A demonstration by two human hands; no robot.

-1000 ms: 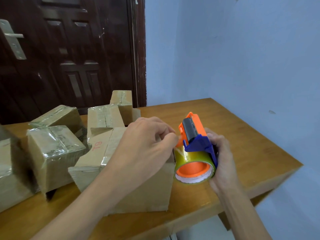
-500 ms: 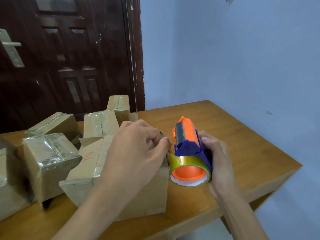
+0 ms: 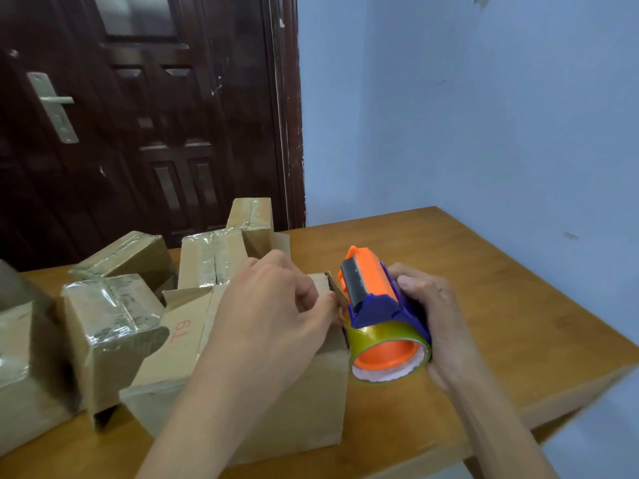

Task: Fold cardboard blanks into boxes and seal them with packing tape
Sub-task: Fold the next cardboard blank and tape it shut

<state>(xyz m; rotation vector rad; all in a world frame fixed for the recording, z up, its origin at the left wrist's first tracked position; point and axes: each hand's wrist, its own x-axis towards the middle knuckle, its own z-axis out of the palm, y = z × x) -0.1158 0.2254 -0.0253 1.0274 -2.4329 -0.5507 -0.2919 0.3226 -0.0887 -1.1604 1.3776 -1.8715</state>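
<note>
left hand [image 3: 273, 305] pinches box [image 3: 304, 402] flap | right hand [image 3: 432, 323] grips tape dispenser [image 3: 377, 312] | wooden table [image 3: 501, 323] | blue wall [image 3: 484, 115]

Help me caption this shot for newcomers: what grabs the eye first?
The orange-and-blue tape dispenser, gripped by the right hand at the open box's right edge. The left hand pinches at that box's top corner beside it. Behind, tape-wrapped boxes crowd the wooden table's left side.
</note>
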